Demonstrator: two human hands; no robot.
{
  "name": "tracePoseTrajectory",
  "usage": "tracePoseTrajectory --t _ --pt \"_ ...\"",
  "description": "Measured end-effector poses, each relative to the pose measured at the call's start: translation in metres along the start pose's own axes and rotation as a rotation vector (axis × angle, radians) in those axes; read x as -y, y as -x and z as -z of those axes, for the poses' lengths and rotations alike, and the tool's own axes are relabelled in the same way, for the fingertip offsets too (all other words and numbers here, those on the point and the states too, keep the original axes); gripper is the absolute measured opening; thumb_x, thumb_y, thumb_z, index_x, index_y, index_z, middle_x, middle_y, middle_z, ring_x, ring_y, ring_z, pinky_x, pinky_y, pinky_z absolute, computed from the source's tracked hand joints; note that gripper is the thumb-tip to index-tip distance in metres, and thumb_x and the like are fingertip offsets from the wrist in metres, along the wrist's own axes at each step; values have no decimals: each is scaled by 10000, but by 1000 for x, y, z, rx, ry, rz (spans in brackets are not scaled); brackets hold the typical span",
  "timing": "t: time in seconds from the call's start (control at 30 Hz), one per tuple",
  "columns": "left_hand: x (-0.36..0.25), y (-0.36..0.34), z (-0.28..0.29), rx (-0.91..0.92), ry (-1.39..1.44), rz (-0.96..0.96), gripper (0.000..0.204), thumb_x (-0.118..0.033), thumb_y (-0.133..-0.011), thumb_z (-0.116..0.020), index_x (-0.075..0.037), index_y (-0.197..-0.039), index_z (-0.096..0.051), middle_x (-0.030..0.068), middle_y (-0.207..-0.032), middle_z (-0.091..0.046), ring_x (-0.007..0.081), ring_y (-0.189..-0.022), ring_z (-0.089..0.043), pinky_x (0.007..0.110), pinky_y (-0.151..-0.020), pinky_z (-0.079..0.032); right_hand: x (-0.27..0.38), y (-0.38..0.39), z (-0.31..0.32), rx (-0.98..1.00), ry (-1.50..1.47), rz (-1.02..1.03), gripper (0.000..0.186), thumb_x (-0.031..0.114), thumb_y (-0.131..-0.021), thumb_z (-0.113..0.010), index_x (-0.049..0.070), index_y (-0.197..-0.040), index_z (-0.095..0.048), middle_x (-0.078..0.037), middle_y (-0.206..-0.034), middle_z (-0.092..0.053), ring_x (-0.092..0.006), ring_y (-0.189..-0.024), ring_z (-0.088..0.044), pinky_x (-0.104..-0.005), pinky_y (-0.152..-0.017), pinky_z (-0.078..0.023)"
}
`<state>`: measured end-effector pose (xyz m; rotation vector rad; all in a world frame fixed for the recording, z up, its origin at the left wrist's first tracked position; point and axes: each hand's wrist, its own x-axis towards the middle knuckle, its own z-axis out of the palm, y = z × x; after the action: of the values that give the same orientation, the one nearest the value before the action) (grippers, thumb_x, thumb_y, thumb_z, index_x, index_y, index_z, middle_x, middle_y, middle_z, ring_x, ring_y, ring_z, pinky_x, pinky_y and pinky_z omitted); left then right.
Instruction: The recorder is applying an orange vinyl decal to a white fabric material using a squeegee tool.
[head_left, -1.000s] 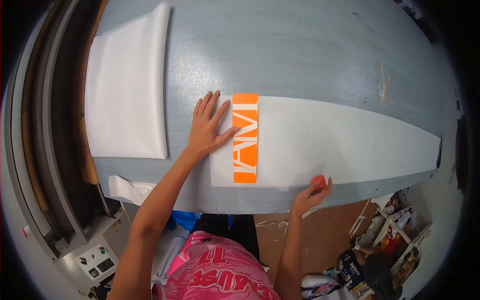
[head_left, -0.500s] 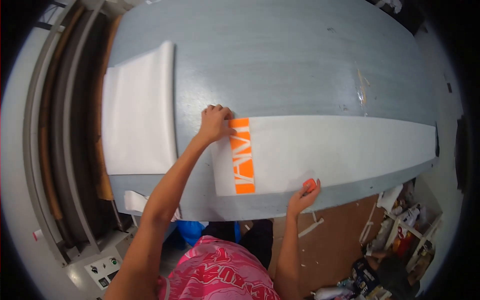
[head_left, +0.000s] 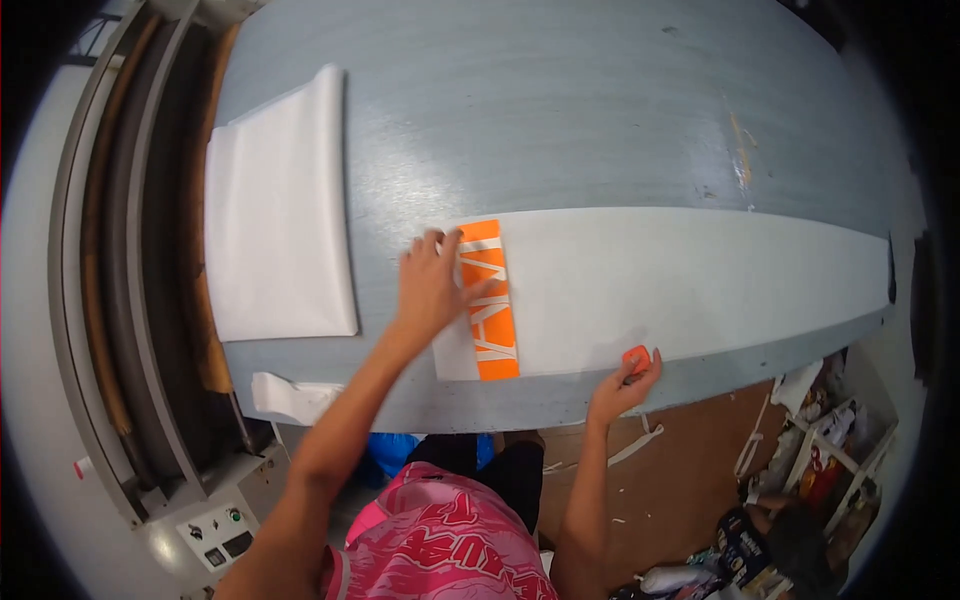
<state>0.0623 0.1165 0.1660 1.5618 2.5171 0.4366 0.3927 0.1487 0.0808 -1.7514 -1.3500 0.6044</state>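
A long white sheet (head_left: 690, 280) lies flat along the near side of the grey-blue table (head_left: 560, 110). Across its left end runs an orange strip (head_left: 497, 345) with white letter shapes. My left hand (head_left: 430, 285) is over the strip's left edge, fingers apart, with its thumb across the orange; nothing is held in it. Near the sheet's front edge, to the right, my right hand (head_left: 615, 395) is closed around a small orange-red object (head_left: 636, 357), whose kind I cannot make out.
Folded white material (head_left: 275, 220) lies on the table's left part, with a white scrap (head_left: 295, 397) at the front edge. A roller machine (head_left: 165, 250) with a control panel (head_left: 217, 535) stands at left. At lower right are a cluttered shelf (head_left: 845, 455) and another person (head_left: 800, 550).
My left hand has come nearer along the strip from its far end, and its fingers have spread. My right hand keeps the orange-red object by the sheet's front edge. The view has shifted slightly.
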Motion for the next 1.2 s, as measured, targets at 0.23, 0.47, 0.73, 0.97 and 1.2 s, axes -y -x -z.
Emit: tracePoseTrajectory --t 0.23,0.47,0.73,0.97,1.2 --pt "-63 44 -27 27 251 321 701 -496 -802 -941 -6 -1185 -618 187 -1166 -604 362 -965 -692 466 -755 -585 -5 -4 9 -2 -72 28 427 147 -1135 -601 -7 -1528 -539 -134 -1189 -675 -212 -920 -594 -361 -768 -509" --pt "-85 33 -44 36 304 327 485 -223 -856 -870 -14 -1162 -557 187 -1174 -581 407 -965 -693 494 -774 -596 -7 -4 10 11 -8 17 415 81 -1125 -586 -38 -1519 -535 -197 -1327 -658 -238 -999 -648 -345 -848 -550" --pt "-83 19 -65 -43 833 380 183 -5 -971 -742 12 -1114 -629 118 -1034 -662 207 -868 -698 364 -707 -647 -4 0 9 22 -14 -26 405 64 -1121 -579 -41 -1510 -538 -194 -1315 -660 -234 -1014 -655 -334 -874 -551" --pt "-87 16 -66 0 1080 553 110 34 -986 -714 35 -1079 -655 90 -974 -696 157 -853 -703 317 -734 -647 -13 0 6 20 -26 16 386 76 -1121 -586 -39 -1488 -556 -183 -1325 -661 -232 -1045 -659 -331 -891 -549" --pt "-84 20 -76 -88 986 496 33 34 -1011 -698 55 -1029 -680 75 -941 -717 121 -822 -719 292 -703 -656 -10 -1 4 -12 -125 1 370 112 -1128 -610 -20 -1471 -572 -161 -1316 -669 -244 -1079 -653 -369 -926 -546"
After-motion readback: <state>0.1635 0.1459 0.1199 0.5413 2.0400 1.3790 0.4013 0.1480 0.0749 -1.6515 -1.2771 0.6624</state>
